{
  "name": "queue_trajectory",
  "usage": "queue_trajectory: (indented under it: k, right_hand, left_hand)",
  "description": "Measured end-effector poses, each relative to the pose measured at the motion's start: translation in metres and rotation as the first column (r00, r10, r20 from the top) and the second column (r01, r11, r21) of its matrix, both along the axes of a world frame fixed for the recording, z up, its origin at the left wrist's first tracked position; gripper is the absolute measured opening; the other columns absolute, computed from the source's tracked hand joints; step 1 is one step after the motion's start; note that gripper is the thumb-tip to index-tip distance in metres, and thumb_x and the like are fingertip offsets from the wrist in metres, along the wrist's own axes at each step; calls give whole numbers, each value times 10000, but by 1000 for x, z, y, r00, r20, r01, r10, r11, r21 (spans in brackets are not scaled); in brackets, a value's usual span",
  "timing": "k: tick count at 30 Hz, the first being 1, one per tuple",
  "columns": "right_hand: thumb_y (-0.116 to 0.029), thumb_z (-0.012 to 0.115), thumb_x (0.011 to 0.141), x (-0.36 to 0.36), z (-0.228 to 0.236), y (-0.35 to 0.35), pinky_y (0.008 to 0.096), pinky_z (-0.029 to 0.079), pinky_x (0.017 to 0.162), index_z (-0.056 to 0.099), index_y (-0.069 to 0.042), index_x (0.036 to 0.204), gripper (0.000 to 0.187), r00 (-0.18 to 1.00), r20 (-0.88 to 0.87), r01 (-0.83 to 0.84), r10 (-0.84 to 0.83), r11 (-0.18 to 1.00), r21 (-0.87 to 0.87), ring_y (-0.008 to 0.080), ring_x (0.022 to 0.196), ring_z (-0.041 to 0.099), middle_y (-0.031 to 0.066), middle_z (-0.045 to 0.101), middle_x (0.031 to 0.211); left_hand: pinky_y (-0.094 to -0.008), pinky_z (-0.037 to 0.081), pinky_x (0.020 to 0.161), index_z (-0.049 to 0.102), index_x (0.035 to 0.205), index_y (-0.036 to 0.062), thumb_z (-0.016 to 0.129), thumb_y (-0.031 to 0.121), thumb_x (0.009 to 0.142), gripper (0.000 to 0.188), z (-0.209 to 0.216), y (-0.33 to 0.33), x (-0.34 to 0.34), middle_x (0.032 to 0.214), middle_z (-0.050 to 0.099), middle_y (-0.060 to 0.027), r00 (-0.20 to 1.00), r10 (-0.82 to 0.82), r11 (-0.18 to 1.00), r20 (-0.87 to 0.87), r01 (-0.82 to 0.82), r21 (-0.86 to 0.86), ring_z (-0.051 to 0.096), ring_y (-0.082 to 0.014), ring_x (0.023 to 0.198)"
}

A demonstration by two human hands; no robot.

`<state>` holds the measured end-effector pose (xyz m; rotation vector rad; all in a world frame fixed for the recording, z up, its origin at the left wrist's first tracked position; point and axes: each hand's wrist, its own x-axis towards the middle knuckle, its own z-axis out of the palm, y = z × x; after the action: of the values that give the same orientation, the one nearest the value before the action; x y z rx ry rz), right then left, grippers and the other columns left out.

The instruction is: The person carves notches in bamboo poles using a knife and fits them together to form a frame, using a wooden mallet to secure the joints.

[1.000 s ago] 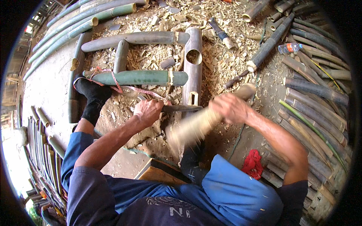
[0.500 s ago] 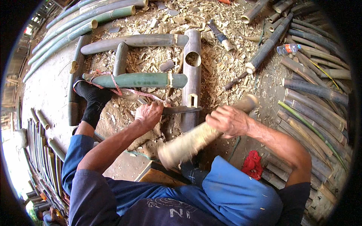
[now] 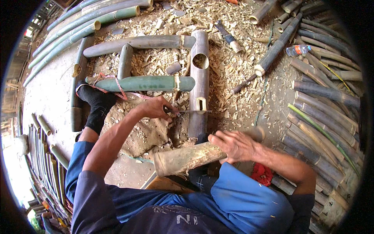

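My left hand (image 3: 157, 108) grips the handle of a knife (image 3: 191, 111), its fingers partly hidden. The thin blade lies across an upright bamboo post (image 3: 199, 87), at the lower end of a rectangular slot cut in it. Above that slot the post has a round hole. My right hand (image 3: 237, 146) is wrapped around a thick bamboo club (image 3: 183, 159) with a frayed, splintered side. Apart from the post, the club is held nearly level in front of my knees. A green bamboo rail (image 3: 146, 83) meets the post above the knife.
My left foot (image 3: 95, 102) rests by the frame's left end, near a pink measuring tape (image 3: 121, 92). Wood chips cover the ground. Bamboo poles (image 3: 327, 95) are stacked at right, more (image 3: 83, 27) at far left. A red cloth (image 3: 261, 174) lies by my right knee.
The knife blade has turned from showing its flat side to nearly edge-on, and my left hand has risen slightly. My right hand has brought the club lower, toward me, and leveled it.
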<state>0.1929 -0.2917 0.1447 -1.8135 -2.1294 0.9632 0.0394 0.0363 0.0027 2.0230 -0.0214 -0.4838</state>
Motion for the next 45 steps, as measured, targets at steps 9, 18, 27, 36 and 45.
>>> queue_trajectory:
  k: [9, 18, 27, 36, 45]
  right_hand:
    - [-357, 830, 729, 4, 5, -39, 401, 506, 978, 392, 39, 1433, 920, 511, -377, 713, -773, 626, -316, 272, 1097, 614, 185, 596, 1215]
    - [-173, 807, 784, 32, 23, -5, 310, 594, 789, 391, -3, 1422, 781, 66, -502, 860, -862, 304, -409, 164, 1009, 611, 89, 570, 1172]
    - [-208, 799, 772, 16, 14, -2, 332, 450, 1010, 392, 24, 1432, 810, 315, -423, 866, -850, 439, -238, 188, 1132, 562, 110, 573, 1232]
    - [-228, 808, 777, 7, 7, 13, 428, 455, 1083, 369, 69, 1442, 851, 586, 243, 780, -773, 457, -427, 313, 1261, 572, 243, 568, 1357]
    - [-231, 784, 804, -4, 10, 19, 409, 440, 1092, 327, 132, 1451, 872, 466, -158, 859, -871, 488, -155, 351, 1222, 579, 276, 578, 1297]
  left_hand:
    - [-438, 554, 638, 784, 1087, 123, 750, 497, 878, 429, 11, -10, -12, 805, 746, -127, 984, 29, 979, 174, -64, 195, 721, -292, 697]
    - [-499, 561, 675, 761, 792, 13, 596, 641, 948, 668, 33, 41, 27, 643, 669, -214, 998, 26, 872, 51, -47, 487, 703, -378, 650]
    - [-490, 575, 717, 763, 828, 18, 653, 608, 920, 607, 32, 37, 26, 706, 699, -202, 996, 92, 856, -14, -72, 512, 718, -365, 712]
    - [-481, 590, 756, 773, 857, 33, 673, 612, 898, 588, 20, 27, 21, 774, 725, -207, 991, 132, 768, 14, -111, 631, 731, -386, 774]
    - [-500, 576, 733, 763, 839, 14, 657, 661, 886, 658, 21, 39, 29, 775, 715, -227, 993, 106, 834, -56, -58, 549, 720, -400, 767]
